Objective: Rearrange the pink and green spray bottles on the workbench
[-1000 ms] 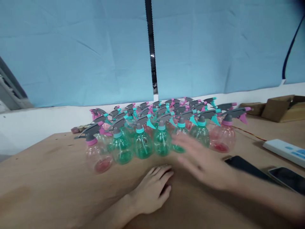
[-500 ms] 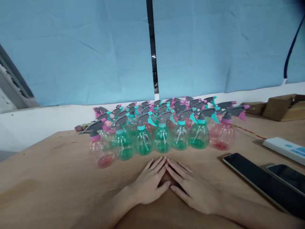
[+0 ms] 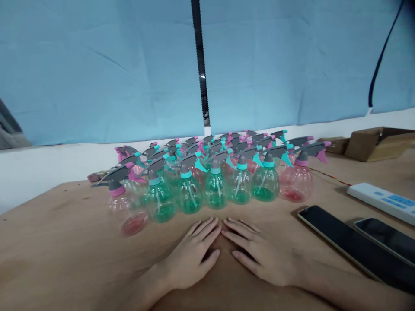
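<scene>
My left hand (image 3: 196, 255) lies flat on the wooden table (image 3: 65, 250), palm down, fingers stretched out and holding nothing. Beside it my right hand (image 3: 264, 252) rests the same way, its fingertips close to those of the left. Just beyond the fingers stands a front row of clear round spray bottles. A green spray bottle (image 3: 216, 192) is nearest to both hands, untouched. A pink spray bottle (image 3: 128, 211) ends the row at the left, another pink spray bottle (image 3: 295, 183) at the right. Several more stand behind, partly hidden, with grey heads and pink or turquoise triggers.
Right of my hands lie a large dark phone or tablet (image 3: 350, 246) and a smaller phone (image 3: 389, 237). Behind them is a white power strip (image 3: 382, 201) near a thin red-yellow wire. An open cardboard box (image 3: 372, 144) sits back right, before a blue-covered wall (image 3: 129, 77).
My hands have drawn slightly apart, the left one shifting left, so a gap shows between the thumbs. The whole view has turned a little to the right. The bottles stand as before.
</scene>
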`<state>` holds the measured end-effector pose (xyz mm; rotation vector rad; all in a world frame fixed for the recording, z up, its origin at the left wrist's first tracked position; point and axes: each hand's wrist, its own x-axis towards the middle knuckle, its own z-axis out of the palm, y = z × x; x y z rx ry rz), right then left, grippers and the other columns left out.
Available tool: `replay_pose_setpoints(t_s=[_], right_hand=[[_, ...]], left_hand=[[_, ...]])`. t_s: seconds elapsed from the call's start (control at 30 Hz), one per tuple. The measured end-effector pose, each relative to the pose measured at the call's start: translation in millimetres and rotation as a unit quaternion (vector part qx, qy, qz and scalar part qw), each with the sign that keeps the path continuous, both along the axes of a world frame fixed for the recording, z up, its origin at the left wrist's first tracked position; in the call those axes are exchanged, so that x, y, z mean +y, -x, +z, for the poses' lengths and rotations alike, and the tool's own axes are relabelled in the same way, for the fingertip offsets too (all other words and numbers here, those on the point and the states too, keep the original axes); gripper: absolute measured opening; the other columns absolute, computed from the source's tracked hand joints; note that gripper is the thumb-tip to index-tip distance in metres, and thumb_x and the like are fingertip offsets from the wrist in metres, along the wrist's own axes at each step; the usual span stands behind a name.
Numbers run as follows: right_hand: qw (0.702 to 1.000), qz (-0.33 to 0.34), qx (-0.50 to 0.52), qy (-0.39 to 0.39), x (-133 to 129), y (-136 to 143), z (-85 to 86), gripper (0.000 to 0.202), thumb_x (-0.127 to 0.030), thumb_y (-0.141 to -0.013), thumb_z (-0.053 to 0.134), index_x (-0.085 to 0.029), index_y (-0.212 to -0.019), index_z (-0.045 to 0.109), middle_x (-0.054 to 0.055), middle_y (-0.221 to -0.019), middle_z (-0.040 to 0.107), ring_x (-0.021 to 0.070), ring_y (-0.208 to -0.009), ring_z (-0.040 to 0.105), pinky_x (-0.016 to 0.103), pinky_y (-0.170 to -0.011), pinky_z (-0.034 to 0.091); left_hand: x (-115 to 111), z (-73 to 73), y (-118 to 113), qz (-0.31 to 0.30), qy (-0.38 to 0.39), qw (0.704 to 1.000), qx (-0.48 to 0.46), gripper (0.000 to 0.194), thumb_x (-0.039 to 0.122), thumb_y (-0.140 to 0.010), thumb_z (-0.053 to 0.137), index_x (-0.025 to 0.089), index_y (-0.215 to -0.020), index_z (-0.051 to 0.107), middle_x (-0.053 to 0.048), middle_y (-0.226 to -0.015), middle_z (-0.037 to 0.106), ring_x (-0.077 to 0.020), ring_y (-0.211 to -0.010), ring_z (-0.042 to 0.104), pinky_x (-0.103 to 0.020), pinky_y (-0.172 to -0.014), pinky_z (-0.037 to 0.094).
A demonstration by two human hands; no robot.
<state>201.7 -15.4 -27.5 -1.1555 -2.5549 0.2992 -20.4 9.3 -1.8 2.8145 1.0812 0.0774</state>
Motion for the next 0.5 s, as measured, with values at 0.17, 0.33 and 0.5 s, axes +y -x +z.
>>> replay_pose_setpoints(t_s=[0.17,0.33,0.5], right_hand=[[1.000,0.000,0.010,-0.010,-0.4,-0.7,-0.6,0.048,-0.035,-0.093,0.035,-0.020,-0.138,0.033,0.007,-0.144,0.030,0.0200,-0.133,0.024,0.042,-0.108,0.023],[1.000,0.006,0.012,-0.012,-0.9,-1.0,0.3,0.047,-0.034,-0.093,0.035,-0.018,-0.136,0.037,0.008,-0.143,0.032,0.0202,-0.132,0.025,0.042,-0.108,0.023],[1.000,0.006,0.006,-0.017,-1.4,-0.3,0.1,0.046,-0.033,-0.093,0.035,-0.017,-0.135,0.039,0.009,-0.143,0.033,0.0208,-0.132,0.025,0.043,-0.108,0.024]], left_hand=[[1.8,-1.9,-0.4,-0.005,-0.003,1.000,-0.029,0.048,0.034,-0.090,0.035,0.017,-0.136,0.035,-0.006,-0.145,0.028,-0.0220,-0.133,0.025,-0.045,-0.108,0.027],[0.8,-1.5,-1.5,-0.006,-0.004,1.000,-0.019,0.048,0.035,-0.091,0.034,0.017,-0.135,0.036,-0.006,-0.145,0.028,-0.0212,-0.134,0.024,-0.043,-0.108,0.026],[0.1,-0.5,-1.9,-0.008,-0.005,1.000,-0.004,0.050,0.035,-0.091,0.033,0.015,-0.137,0.032,-0.006,-0.146,0.025,-0.0202,-0.135,0.021,-0.041,-0.110,0.023]])
